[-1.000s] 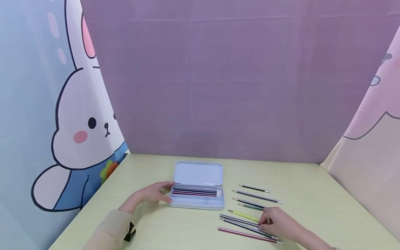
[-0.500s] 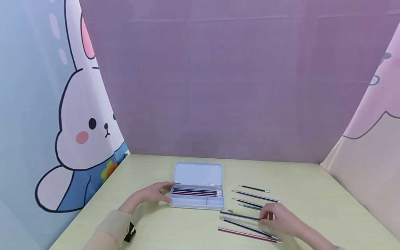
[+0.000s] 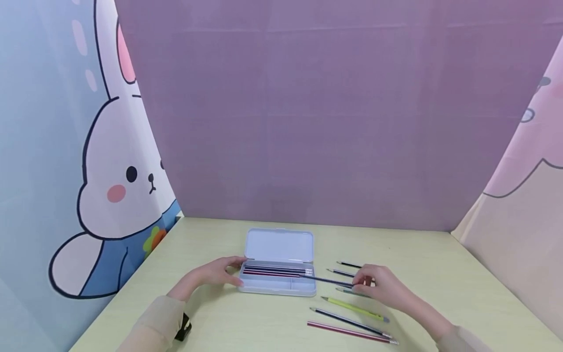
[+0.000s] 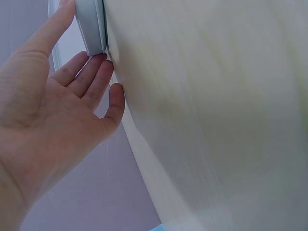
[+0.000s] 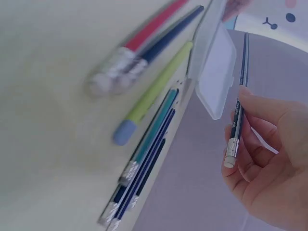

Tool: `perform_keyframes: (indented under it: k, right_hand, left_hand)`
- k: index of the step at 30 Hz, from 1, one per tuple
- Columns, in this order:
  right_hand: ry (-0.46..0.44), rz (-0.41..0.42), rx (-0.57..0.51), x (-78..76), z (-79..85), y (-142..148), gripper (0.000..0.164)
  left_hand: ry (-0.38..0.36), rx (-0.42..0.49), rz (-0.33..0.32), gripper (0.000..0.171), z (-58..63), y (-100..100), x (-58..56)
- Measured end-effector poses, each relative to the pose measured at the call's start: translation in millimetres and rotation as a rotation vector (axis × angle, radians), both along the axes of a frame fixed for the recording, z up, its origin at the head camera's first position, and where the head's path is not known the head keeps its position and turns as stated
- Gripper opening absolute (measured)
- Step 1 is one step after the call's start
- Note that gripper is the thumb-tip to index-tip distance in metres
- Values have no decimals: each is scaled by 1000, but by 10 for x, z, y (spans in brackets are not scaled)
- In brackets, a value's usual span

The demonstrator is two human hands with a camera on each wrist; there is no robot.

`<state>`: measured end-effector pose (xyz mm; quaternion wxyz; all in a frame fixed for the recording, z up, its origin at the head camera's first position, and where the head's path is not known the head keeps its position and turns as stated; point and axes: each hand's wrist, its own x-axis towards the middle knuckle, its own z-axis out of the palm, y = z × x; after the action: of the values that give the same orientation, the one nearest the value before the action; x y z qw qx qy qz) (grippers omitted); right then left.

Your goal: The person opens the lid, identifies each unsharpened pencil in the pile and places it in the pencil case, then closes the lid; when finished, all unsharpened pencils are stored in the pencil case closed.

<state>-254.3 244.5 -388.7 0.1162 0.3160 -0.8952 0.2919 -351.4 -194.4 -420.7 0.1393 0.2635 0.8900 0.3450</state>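
In the head view, my right hand pinches a dark striped pencil near its eraser end. Its far end reaches over the right edge of the open white pencil case. The right wrist view shows the pencil between thumb and fingers, with its white eraser toward the camera. My left hand touches the left end of the case, thumb at the front corner and fingers at the back corner. In the left wrist view those fingers are fairly straight. Several dark and red pencils lie in the case's rear compartment.
Right of the case, a yellow-green pencil, a dark striped pencil and a red pencil lie on the table. More pencils lie partly under the right hand, including a green one. A purple curtain stands behind.
My right hand has picked up a dark pencil from beside the yellow-green one and carried it up and left to the case. The left hand has stayed at the case.
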Motion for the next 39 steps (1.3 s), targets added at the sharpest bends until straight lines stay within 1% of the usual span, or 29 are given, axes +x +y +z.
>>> perform_keyframes:
  k: [8,13,18,25,34,39]
  right_hand:
    - [-12,-37,9,-171,105,-189,4]
    - [1,-43,9,-284,125,-306,5]
    - [1,-34,12,-386,129,-420,5]
    - [-52,-18,7,-475,142,-603,6]
    - [-25,-16,24,-615,130,-850,4]
    - [-83,-46,37,-710,108,-982,6]
  left_hand:
    - [7,0,-1,73,-19,-15,-12]
    - [10,4,-2,72,-26,-34,-24]
    - [8,8,5,72,-19,-38,-18]
    - [3,8,8,73,-7,-38,1]
    - [1,11,3,73,-3,-37,14]
    - [1,3,8,73,-14,-30,4]
